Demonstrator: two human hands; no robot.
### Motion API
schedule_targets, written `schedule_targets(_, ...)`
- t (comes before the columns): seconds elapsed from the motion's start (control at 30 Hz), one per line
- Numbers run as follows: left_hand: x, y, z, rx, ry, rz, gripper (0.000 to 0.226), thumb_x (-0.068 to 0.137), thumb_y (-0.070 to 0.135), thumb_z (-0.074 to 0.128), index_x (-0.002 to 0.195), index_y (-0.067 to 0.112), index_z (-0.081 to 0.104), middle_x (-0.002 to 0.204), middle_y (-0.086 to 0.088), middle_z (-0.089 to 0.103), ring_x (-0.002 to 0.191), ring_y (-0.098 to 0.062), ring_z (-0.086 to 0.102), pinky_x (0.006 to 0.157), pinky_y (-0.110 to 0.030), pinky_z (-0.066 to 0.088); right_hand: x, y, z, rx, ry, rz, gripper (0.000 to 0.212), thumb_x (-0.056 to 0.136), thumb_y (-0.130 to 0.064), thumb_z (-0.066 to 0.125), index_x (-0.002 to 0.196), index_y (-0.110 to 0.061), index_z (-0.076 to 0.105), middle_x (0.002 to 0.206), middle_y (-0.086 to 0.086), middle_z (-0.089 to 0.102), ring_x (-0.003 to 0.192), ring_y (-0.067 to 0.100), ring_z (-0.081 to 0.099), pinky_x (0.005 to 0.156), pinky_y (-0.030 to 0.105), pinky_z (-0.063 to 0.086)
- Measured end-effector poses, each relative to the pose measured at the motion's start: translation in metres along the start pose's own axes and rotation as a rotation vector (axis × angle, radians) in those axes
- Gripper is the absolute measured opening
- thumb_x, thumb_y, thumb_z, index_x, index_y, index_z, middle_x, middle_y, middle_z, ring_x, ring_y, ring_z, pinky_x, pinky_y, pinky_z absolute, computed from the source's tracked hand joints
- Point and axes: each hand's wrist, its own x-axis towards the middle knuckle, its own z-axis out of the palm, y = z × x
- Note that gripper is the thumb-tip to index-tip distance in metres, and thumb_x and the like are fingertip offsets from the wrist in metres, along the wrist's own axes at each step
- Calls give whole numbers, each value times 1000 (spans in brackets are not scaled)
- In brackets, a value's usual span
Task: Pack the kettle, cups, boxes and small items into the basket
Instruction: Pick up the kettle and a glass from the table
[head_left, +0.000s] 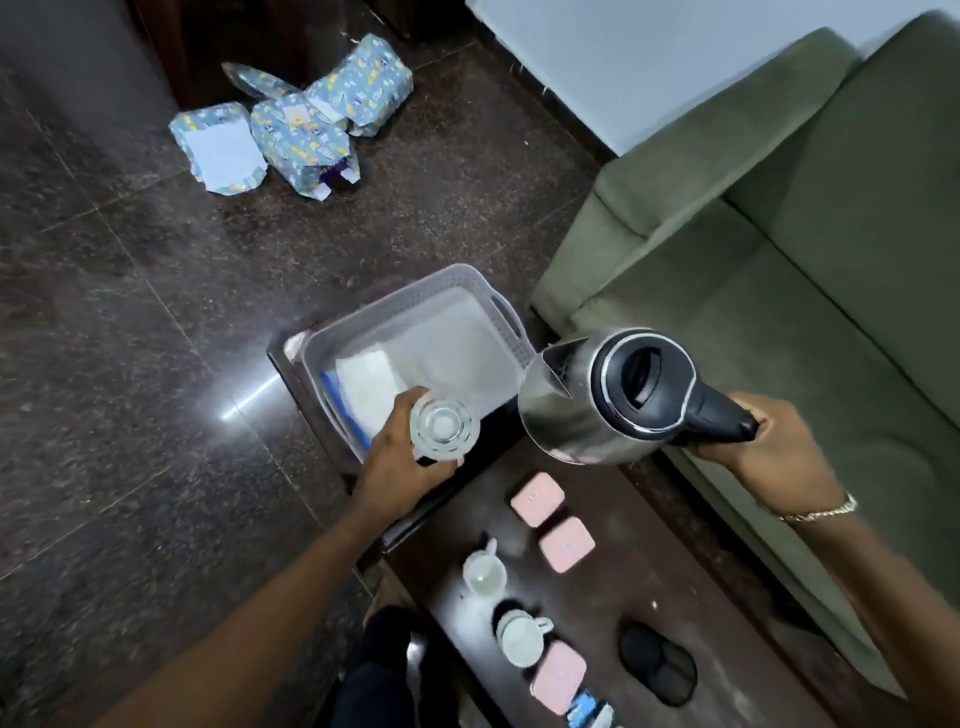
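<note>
A steel kettle (587, 410) with a black lid hangs in the air beside the basket's near right corner; my right hand (763, 441) grips its black handle. My left hand (410, 462) holds a clear glass (444, 428) upright over the near edge of the grey basket (415, 306). White cloth or paper lies inside the basket. On the dark table (623, 571) stand two white cups (485, 571) (522, 631), three pink boxes (537, 499) (566, 543) (558, 675), the black kettle base (657, 670) and a small blue item (587, 709).
A green sofa (779, 234) runs along the right of the table. Several gift-wrapped parcels (296, 119) lie on the dark stone floor at the back left. My knee (384, 670) shows at the bottom, left of the table.
</note>
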Motion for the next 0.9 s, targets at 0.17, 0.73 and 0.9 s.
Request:
schedule_targets(0.17, -59, 13, 81, -62, -157, 54, 83, 64, 9, 88, 130, 39, 47, 122, 21, 61, 116, -3, 61, 98, -15, 44, -70, 50, -53, -202, -9, 139, 33, 64, 14, 74, 64, -13, 56, 51, -12, 46, 45, -3, 39, 43, 10, 30)
schedule_targets(0.73, -142, -62, 290, 117, -542, -107, 87, 71, 15, 80, 147, 17, 38, 142, -1, 49, 131, -25, 52, 108, -46, 46, -150, 194, -61, -609, -295, 148, 35, 58, 10, 69, 57, -19, 48, 50, -13, 47, 53, 1, 47, 51, 10, 36)
schedule_targets(0.9, -138, -76, 306, 159, -586, -79, 87, 72, 11, 80, 148, 22, 37, 143, 1, 45, 128, -28, 54, 105, -46, 48, -152, 214, -46, -708, -386, 95, 27, 58, -9, 61, 62, -27, 41, 51, -15, 43, 46, -1, 43, 47, 14, 30)
